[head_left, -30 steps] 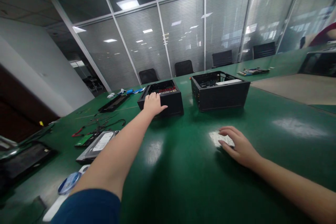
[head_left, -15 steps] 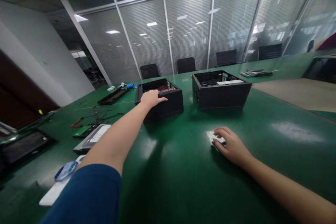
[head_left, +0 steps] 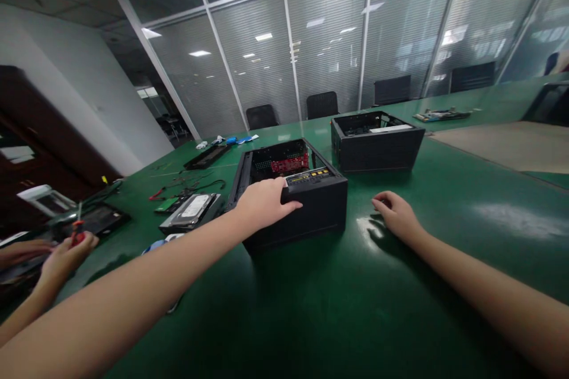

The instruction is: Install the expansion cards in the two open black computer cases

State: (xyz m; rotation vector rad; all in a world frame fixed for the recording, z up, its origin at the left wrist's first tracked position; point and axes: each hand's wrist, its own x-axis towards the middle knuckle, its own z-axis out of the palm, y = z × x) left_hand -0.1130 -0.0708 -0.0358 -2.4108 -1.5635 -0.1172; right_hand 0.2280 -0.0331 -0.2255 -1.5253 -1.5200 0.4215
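Note:
My left hand (head_left: pixel 269 204) grips the near edge of a black computer case (head_left: pixel 311 210). The fingers reach over the rim and the thumb lies along the outer wall. The case lies with its open side up. Inside it a red circuit board (head_left: pixel 290 163) shows, and a label with yellow marks (head_left: pixel 311 176) runs by the near rim. My right hand (head_left: pixel 395 211) is above the green table, right of the case, fingers loosely bent and holding nothing that I can see. Beyond it stands a second open black case (head_left: pixel 377 148), touched by neither hand.
At left, another person's hand (head_left: pixel 66 254) holds a red-handled screwdriver (head_left: pixel 77 232). Hard drives (head_left: pixel 193 210), a green board (head_left: pixel 168 205) and loose cables (head_left: pixel 195 180) lie left of the case. A circuit board (head_left: pixel 442 114) lies far right on the green table (head_left: pixel 382 314).
The nearer case has come toward me and to the right with my left hand on it. My right hand has lifted slightly and curled more. The other person's hands have come into view.

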